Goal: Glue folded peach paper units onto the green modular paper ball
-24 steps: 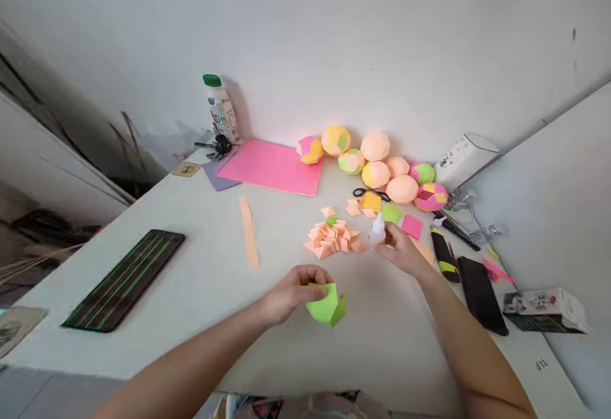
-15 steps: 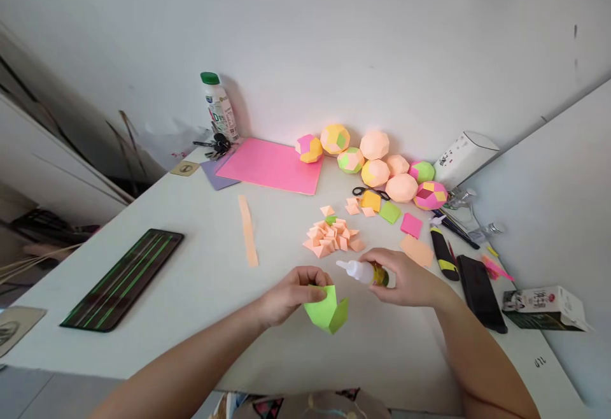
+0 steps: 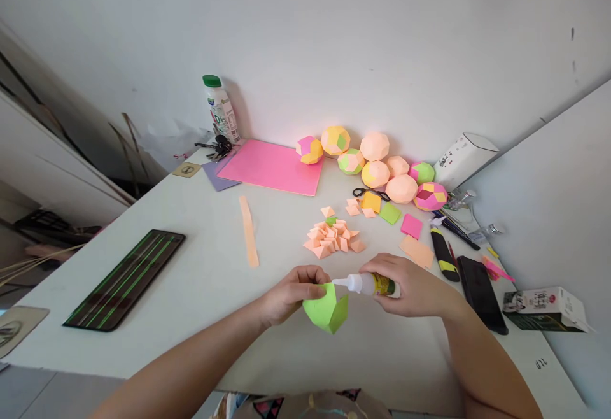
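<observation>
A faceted green paper shape [image 3: 326, 312], partly built like a bowl, is pinched at its upper left by my left hand [image 3: 292, 294]. My right hand [image 3: 411, 286] grips a small glue bottle [image 3: 366, 284] with a white top and a yellow label. The bottle lies nearly level, its thin nozzle pointing left at the top edge of the green paper. Whether the tip touches the paper I cannot tell. Just beyond my hands is a pile of folded peach paper pieces [image 3: 331, 238].
Finished paper balls [image 3: 401, 188] cluster at the back by the wall, with black scissors [image 3: 371, 193] before them. A pink sheet [image 3: 272, 165] and a bottle [image 3: 221, 110] stand back left. A dark striped tray [image 3: 125, 279] lies left; a cutter [image 3: 443, 255] and a phone [image 3: 481, 293] lie right.
My right hand has moved the glue bottle slightly down, bringing its nozzle to the green paper's top edge. My left hand has barely moved and keeps its pinch.
</observation>
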`<state>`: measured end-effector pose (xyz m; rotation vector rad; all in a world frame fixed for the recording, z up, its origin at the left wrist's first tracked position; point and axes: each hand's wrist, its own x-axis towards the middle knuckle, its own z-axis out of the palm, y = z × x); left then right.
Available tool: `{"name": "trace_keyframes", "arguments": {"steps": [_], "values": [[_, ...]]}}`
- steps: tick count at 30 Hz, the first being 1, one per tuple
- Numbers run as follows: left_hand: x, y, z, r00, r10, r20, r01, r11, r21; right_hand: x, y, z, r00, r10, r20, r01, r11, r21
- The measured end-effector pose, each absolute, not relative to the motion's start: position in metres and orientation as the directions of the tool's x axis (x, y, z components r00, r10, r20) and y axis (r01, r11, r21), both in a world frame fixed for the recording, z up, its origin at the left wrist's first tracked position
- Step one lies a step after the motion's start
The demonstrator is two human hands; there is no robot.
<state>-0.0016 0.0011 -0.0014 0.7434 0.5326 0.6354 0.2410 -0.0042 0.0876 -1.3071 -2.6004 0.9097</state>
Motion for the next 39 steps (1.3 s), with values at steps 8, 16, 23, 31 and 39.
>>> {"name": "trace_keyframes", "arguments": {"steps": [8,16,23,31,39], "values": [[-0.0007,0.0005,-0.0017,0.685,0.697,-0.212,-0.345,0.567,0.747,0.2395,-0.0063,0.0899,-0.642,0.747,-0.172,0.711,0.496,-0.498],[-0.0011,-0.0001,-0.0046,0.697,0.691,-0.193,-0.354,0.565,0.745,0.2384,-0.0073,0.0906,-0.646,0.749,-0.146,0.704,0.511,-0.493],[-0.0004,-0.0009,-0.0035,0.686,0.703,-0.189,-0.368,0.559,0.743,0.2381,-0.0068,0.0912,-0.649,0.749,-0.136,0.698,0.515,-0.498],[-0.0009,0.0014,-0.0014,0.648,0.742,-0.174,-0.408,0.531,0.743,0.2398,-0.0070,0.0923,-0.661,0.736,-0.145,0.699,0.535,-0.475],[-0.0006,0.0023,0.0032,0.610,0.758,-0.229,-0.412,0.550,0.726,0.2360,-0.0066,0.0901,-0.653,0.742,-0.151,0.708,0.529,-0.468]]}}
